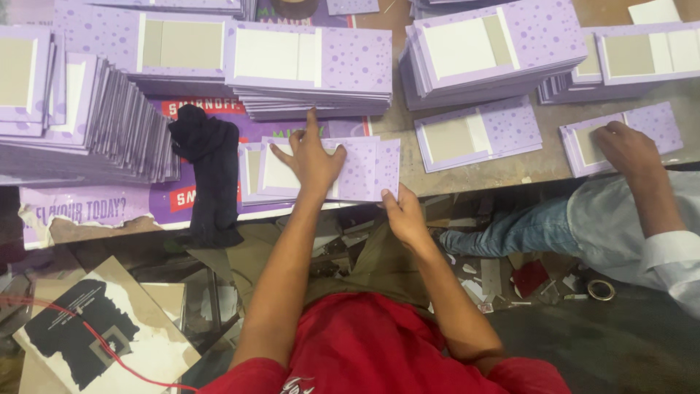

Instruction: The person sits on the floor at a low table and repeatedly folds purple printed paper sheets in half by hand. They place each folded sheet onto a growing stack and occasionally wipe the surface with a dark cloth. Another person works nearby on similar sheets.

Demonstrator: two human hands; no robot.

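Here, from my seat at the far end of the feed, I see my left hand (312,157) spread flat, fingers wide, pressing down on a purple dotted card (361,169) that lies on the counter (503,171). My right hand (403,213) pinches the near right corner of that same card, thumb on top and fingers curled under its edge. The card has a pale rectangular panel, partly hidden under my left palm, and it tops a small pile of like cards. Just left of my left hand a black cloth (210,171) drapes over the counter's edge. Beyond my fingertips sits a thick stack of cards (310,69), and further left another, fanned stack (95,120) leans sideways. To the right of my right hand a single card (477,133) lies flat, and past it a co-worker's hand (627,149), in a pale sleeve, rests on a further card (652,124). Below my left arm, on the floor, lies a torn cardboard sheet (106,332) with a red cord across it.
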